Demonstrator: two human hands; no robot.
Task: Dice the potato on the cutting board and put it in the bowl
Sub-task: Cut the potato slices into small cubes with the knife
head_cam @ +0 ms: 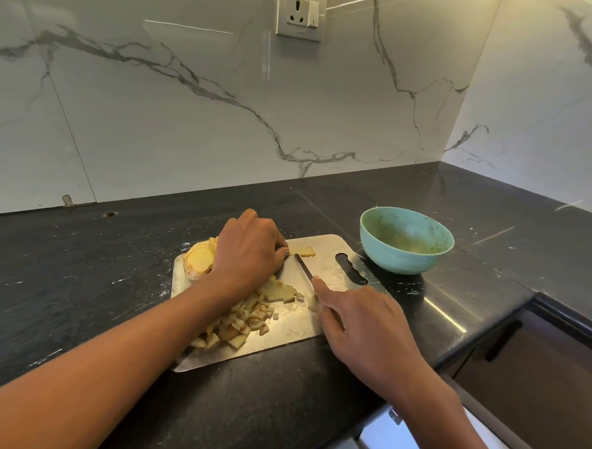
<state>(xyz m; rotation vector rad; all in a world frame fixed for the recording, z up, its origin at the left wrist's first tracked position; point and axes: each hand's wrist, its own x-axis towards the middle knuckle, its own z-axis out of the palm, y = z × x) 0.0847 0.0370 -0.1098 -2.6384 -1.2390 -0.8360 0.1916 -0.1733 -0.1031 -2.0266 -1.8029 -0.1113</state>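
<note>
You have a pile of diced potato (244, 318) on the cutting board (291, 335), but slices (200, 261) remain and the bowl (406, 240) holds none. Your right hand (362, 326) grips the knife (304, 267); your left hand (248, 249) presses a slice (304, 250).

Single head view — looks forward and down, close over counter (88, 282); marble wall (183, 110) behind.

Home kitchen, pretty clearly.

A dark stone countertop (88, 282) is backed by a white marble-look backsplash (183, 110), a wall socket (301, 15) is set into it, and a drawer handle (503, 340) can be seen below the counter edge.
</note>
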